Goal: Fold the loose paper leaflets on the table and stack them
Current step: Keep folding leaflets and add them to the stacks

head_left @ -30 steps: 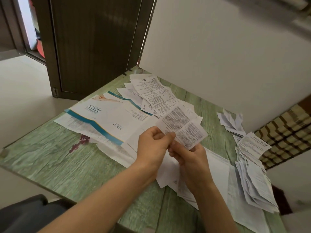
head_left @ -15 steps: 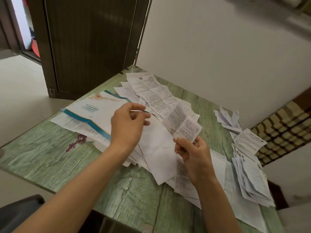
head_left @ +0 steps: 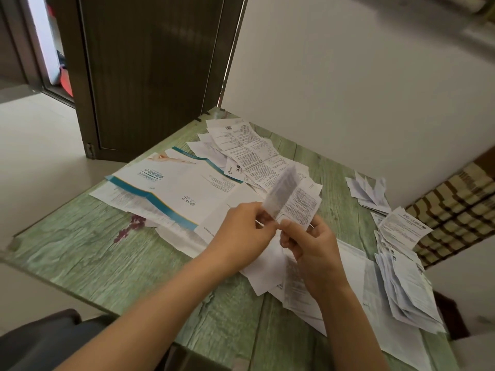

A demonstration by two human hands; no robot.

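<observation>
Holding a small printed leaflet up above the middle of the bench; I have both hands on it. Left hand pinches the lower left edge between thumb and fingertips. Right hand grips the lower right corner, thumb on top, other fingers curled beneath. Leaflet is part-folded: the left flap stands up and is blurred, the right flap shows its printed side.

Under my hands lie loose white sheets, overlapping. Left of them a large brochure with a teal band lies flat, opened out. Beyond it, long printed leaflets fan toward the far corner of the bench. Along the right edge I note a slumped stack of folded leaflets; further back, apart from it, a smaller heap.

Reddish mark on the green wood-grain surface, near the brochure. Dark door behind the bench, white wall to its right
</observation>
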